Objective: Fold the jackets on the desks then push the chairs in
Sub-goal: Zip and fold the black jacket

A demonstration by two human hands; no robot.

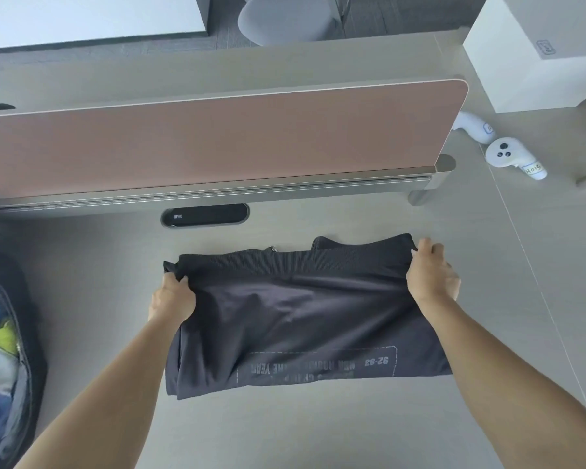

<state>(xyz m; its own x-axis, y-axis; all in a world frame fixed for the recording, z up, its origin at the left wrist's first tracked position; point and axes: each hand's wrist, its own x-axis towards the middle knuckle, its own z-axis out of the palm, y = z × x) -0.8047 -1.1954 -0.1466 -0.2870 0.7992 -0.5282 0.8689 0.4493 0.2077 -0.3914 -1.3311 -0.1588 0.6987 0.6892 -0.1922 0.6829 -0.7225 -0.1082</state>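
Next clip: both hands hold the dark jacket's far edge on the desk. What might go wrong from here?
1. The left hand grips a bunched corner of the jacket while the right hand pinches the flat ribbed band, so the fold may skew.
2. Fabric pokes out behind the band and may end up untucked.
3. A wide right sweep might knock the white controllers.

We see bright, even, soft light with faint shadows beside the jacket [285, 316]; wide-angle bending curves the divider [217, 143], and focus is slightly soft throughout.
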